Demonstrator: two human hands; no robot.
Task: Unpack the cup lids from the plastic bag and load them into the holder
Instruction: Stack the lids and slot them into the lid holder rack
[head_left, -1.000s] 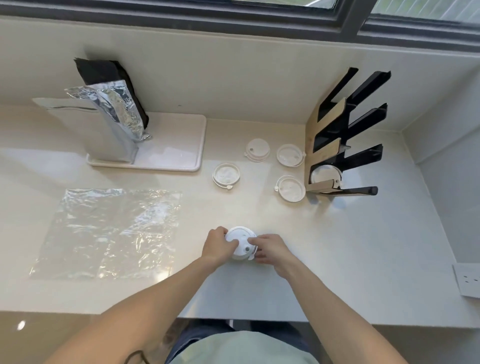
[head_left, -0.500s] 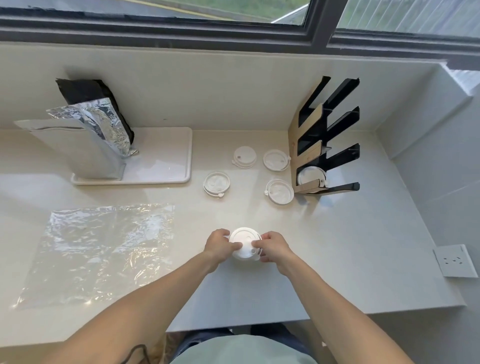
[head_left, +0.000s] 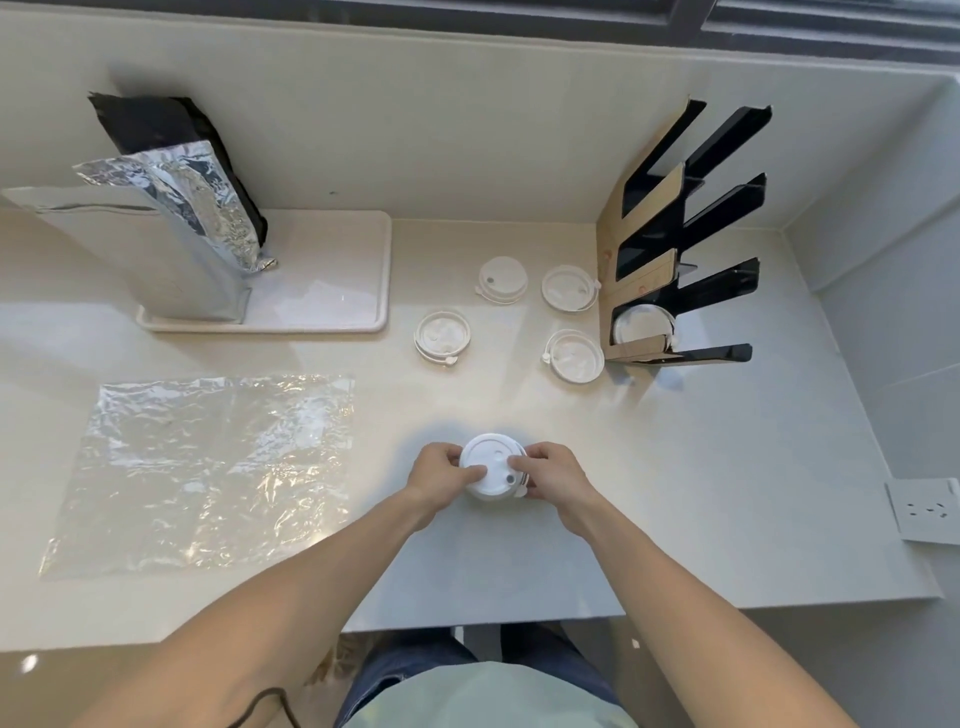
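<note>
White plastic lids (head_left: 491, 474), stacked in a short pile, sit on the pale counter (head_left: 675, 493) at the near edge, gripped from both sides by a person's bare hands. The left hand (head_left: 441, 473) has its fingers curled round the pile's left rim with the thumb lying across the top lid; the right hand (head_left: 550, 475) closes on the right rim, thumb likewise on top. The top lid faces up and shows a small dark sip hole.

To the left, a clear plastic bag (head_left: 208, 467) lies flat and crinkled on the counter, apart from the hands.

Farther back, four single lids rest on the counter in a loose group: one (head_left: 442, 335) nearer the middle, one (head_left: 574, 356) just beside the holder's base, and two behind them, (head_left: 503, 279) and (head_left: 569, 287).

At the right, the black-and-brown holder (head_left: 670, 244) stands with its slots slanting upward; one lid (head_left: 641, 323) sits in its lowest slot.

At the back left, a white tray (head_left: 332, 270) carries a silver foil pouch (head_left: 156, 249) with a black bag (head_left: 166, 130) behind it, both leaning toward the wall. A white wall socket (head_left: 924, 512) shows at the right edge. No writing or brand can be read on any item.
</note>
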